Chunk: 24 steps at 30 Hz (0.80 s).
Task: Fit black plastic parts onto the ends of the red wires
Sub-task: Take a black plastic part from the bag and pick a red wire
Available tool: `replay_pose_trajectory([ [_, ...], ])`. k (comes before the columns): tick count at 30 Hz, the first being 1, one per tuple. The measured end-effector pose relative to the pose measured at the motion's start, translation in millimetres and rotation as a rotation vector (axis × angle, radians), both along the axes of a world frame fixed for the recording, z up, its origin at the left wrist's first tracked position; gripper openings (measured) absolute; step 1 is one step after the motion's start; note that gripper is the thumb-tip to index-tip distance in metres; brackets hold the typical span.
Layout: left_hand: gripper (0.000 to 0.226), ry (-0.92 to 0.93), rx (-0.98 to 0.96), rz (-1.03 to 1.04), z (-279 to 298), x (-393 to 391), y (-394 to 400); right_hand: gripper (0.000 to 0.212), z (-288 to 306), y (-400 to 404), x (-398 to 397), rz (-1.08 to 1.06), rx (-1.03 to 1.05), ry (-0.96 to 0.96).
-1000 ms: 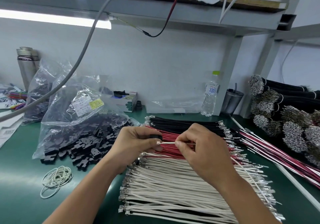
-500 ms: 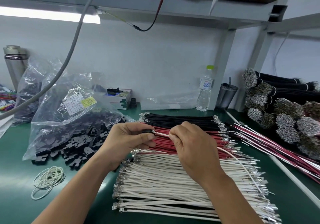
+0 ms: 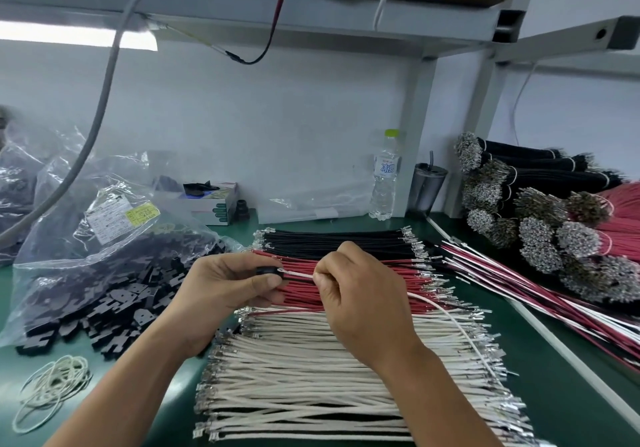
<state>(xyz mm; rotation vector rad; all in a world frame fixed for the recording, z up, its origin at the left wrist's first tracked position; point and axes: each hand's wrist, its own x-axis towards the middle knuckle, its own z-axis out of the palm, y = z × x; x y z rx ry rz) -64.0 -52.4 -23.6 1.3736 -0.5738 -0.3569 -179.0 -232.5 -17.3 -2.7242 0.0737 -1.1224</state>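
Pushing the terminal end of a white wire [image 3: 298, 274] into the black plastic part [image 3: 269, 271] at centre frame; best done by keeping wire and socket in one straight line, pinching close to the tip so the lead cannot buckle, and pressing until seated, probably with a small click. Worth noting: white lead in hand, not a red one, though the task names red wires [image 3: 363, 285], lying in a flat row just behind and beneath the hands. Left hand [image 3: 228, 290], centre left, thumb on top and fingers curled under, grasping the black part, palm turned toward the right. Right hand [image 3: 360, 294], centre right, knuckles up, thumb and forefinger pinching the white wire just beside the part, remainder of the wire trailing off toward lower right. Both forearms rising from the bottom edge, hands raised above the desk [image 3: 104, 370]. Further out: row of white wires [image 3: 329, 377] at lower centre, black wires [image 3: 332, 238] behind the red, a clear bag of spare black parts [image 3: 104, 266] at left, rubber bands [image 3: 52, 387] at lower left.
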Motion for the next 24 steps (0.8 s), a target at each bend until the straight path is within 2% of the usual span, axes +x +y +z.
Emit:
replay_pose_trajectory([
  [8,0.028,-0.011,-0.006,-0.005,-1.5,2.3,-0.8,0.013,-0.2,0.3,-0.2,0.015,0.013,-0.105],
  [12,0.029,-0.046,0.021,-0.018,-0.7,1.1,0.5,0.012,-2.1,-0.4,2.2,0.044,0.03,-0.075],
  [18,0.026,-0.072,0.103,-0.016,1.9,-1.3,2.1,0.013,-9.0,-4.5,7.6,0.159,0.202,-0.005],
  [24,0.021,-0.144,0.144,0.018,4.8,-5.2,0.6,0.014,-8.8,-0.1,5.5,0.107,0.0,-0.148],
])
